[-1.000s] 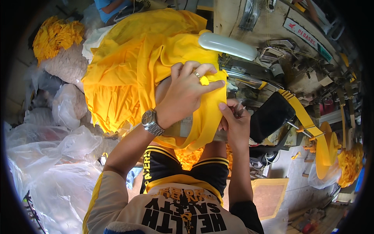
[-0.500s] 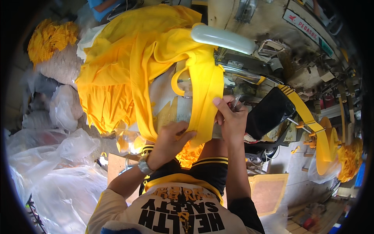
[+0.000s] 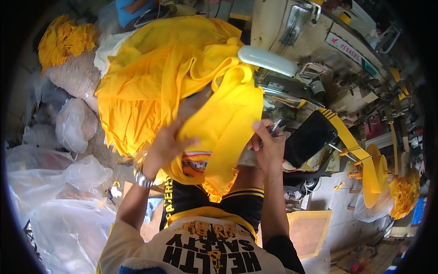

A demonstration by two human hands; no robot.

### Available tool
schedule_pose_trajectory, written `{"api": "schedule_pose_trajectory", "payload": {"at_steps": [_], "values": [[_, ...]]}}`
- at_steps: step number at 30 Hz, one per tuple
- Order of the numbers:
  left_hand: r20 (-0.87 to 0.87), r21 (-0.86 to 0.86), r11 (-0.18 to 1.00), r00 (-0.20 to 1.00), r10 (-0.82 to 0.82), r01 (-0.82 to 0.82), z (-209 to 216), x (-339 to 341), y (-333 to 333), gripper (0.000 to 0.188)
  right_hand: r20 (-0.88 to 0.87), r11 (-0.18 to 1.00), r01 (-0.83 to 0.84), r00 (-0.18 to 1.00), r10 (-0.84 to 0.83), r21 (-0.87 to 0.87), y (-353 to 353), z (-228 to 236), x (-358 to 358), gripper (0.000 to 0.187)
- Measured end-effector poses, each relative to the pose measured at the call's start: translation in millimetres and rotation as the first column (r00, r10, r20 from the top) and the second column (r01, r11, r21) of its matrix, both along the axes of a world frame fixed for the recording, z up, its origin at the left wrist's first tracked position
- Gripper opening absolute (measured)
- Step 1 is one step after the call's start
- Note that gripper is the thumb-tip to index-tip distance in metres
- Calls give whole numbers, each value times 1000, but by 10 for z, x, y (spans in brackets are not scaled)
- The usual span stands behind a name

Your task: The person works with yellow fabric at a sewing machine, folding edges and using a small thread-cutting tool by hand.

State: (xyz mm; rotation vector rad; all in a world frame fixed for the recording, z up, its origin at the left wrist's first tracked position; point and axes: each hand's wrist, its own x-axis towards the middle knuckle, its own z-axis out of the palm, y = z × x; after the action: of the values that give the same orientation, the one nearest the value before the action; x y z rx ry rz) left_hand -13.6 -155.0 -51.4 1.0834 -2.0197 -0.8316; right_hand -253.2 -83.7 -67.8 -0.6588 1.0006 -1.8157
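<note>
A yellow fabric piece (image 3: 228,109) hangs off the front of the sewing machine (image 3: 292,98) and down over my lap. A small multicoloured print (image 3: 196,160) shows at its lower left. My left hand (image 3: 164,148), blurred by motion, is at the cloth's left edge with thumb and fingers apart. Closed at the fabric's right edge, my right hand (image 3: 270,146) holds a small pair of metal thread snips (image 3: 277,128), blades pointing up. Whether those fingers also pinch the cloth is hard to tell.
A large heap of yellow fabric (image 3: 137,91) lies to the left. A dark phone (image 3: 312,138) stands right of my right hand. Beyond it, a yellow strip (image 3: 351,132) runs to a roll (image 3: 378,171). Clear plastic bags (image 3: 64,219) fill the lower left.
My left hand has moved left and up from the strip's lower end. The cloth has spread wider leftward, and its print now shows. My right hand stays nearly in place with the thread snips.
</note>
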Motion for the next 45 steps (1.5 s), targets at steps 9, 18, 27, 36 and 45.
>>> {"api": "schedule_pose_trajectory", "payload": {"at_steps": [9, 18, 27, 36, 45], "values": [[-159, -339, 899, 959, 235, -276, 359, 189, -305, 26, 81, 999, -5, 997, 9, -48, -8, -21, 22, 11], [48, -447, 871, 967, 248, -201, -404, 262, 123, 41, 8, 999, -33, 999, 33, -14, -8, -39, 18, 8], [-34, -790, 540, 901, 432, -288, 95, 84, -389, 44, -59, 1000, 5, 998, -6, -12, 3, -25, 39, 10], [-132, -609, 719, 936, 325, -335, -281, 419, -95, 56, -82, 1000, 31, 996, -31, -1, 70, -23, -24, 12], [-12, -936, 323, 930, 367, -140, 979, 145, -1359, 42, -129, 997, 71, 989, -66, 31, 55, 26, 55, 14]]}}
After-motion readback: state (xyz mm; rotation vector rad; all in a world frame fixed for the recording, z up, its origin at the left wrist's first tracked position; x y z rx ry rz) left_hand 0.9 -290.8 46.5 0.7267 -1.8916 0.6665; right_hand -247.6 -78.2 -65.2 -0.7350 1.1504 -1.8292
